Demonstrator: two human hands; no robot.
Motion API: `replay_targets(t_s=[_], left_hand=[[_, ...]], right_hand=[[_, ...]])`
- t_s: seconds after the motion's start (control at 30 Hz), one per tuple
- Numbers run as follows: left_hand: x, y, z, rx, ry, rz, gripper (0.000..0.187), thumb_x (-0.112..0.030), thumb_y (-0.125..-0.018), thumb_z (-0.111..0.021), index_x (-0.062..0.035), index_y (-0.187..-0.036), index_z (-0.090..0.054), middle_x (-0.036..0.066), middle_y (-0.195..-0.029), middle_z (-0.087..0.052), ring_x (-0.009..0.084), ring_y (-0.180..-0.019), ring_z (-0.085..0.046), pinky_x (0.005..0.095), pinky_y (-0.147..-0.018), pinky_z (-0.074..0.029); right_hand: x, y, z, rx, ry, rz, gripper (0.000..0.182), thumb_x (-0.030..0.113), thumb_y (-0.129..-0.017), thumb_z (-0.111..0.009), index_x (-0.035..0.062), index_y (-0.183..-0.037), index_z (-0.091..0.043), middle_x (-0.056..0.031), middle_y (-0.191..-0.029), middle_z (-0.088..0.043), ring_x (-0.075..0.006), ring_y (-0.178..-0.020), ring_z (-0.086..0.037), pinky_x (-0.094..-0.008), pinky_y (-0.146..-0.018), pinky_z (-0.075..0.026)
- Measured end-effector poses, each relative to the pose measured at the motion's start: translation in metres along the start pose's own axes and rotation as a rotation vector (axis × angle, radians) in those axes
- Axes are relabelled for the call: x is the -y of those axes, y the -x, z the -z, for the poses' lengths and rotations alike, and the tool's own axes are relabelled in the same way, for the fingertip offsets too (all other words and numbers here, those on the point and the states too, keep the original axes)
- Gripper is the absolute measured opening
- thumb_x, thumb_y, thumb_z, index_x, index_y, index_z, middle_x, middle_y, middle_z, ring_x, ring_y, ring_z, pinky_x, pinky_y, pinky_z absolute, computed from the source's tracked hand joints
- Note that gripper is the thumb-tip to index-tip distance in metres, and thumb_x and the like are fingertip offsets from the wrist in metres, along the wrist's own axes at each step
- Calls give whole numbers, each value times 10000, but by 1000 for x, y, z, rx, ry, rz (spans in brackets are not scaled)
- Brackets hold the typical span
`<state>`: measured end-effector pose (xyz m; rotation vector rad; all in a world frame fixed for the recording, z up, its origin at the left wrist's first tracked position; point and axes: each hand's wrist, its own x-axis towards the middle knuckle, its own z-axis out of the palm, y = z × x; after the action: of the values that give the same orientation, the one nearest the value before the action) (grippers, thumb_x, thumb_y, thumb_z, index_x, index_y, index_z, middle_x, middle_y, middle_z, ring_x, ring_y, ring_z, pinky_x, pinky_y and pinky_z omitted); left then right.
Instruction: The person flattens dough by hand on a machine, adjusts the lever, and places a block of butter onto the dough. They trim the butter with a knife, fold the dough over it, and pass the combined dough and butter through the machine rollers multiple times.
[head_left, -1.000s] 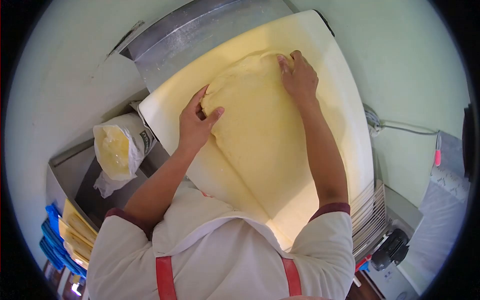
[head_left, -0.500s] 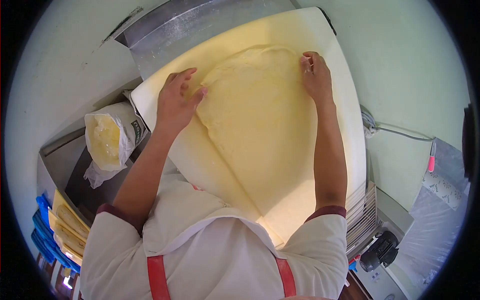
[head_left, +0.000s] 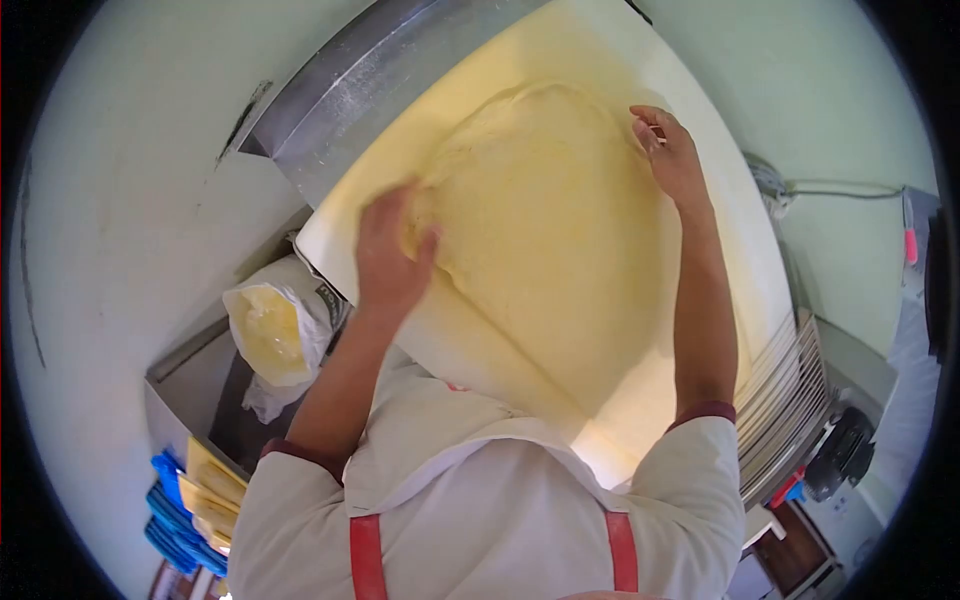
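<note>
Working, seemingly, at the edges of the flattened dough (head_left: pixel 545 220), the blurred left hand (head_left: pixel 388 255) and the right hand (head_left: pixel 676 162) have loosely open fingers, contact unclear, any touch calling for light pressure.

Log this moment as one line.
left hand: blurred, at dough's near-left edge | right hand: fingers curled, by dough's right edge | dough: spread flat on work surface

Passage over dough (head_left: pixel 550 230), between left hand (head_left: pixel 393 258) and right hand (head_left: pixel 674 158); bag (head_left: pixel 275 335) bounds left side, wire rack (head_left: pixel 785 400) right.
</note>
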<state>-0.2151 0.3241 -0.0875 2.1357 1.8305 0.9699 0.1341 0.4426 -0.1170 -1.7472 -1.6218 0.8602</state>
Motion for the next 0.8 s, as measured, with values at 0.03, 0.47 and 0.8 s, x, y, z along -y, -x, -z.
replay_targets(t_s=[0.03, 0.47, 0.8], left_hand=[[-4, 11, 1, 121, 134, -107, 322, -60, -791, -713, -43, -1101, -629, 110, -1037, -644, 257, -859, -617, 323, -792, -512], [-15, 51, -8, 889, 793, 1036, 365, -298, -966, -576, 38, -828, -613, 129, -729, -663, 153, -595, -638, 271, -556, -543], [-3, -4, 16, 1374, 412, 409, 292, -242, -936, -610, 7, -786, -640, 80, -697, -658, 135, -587, -632, 276, -551, -514]], right_hand=[[5, 10, 1, 36, 55, 1, 294, 180, -903, -634, 34, -1159, -628, -131, -992, -653, -212, -866, -612, -325, -793, -480], [17, 28, -11, -47, 69, -95, 373, 285, -880, -668, 13, -1134, -642, -128, -963, -657, -221, -837, -616, -348, -766, -488], [41, 21, -38, -66, 563, -38, 418, 421, -971, -476, 27, -1096, -536, -146, -1018, -631, -330, -950, -623, -453, -833, -483]])
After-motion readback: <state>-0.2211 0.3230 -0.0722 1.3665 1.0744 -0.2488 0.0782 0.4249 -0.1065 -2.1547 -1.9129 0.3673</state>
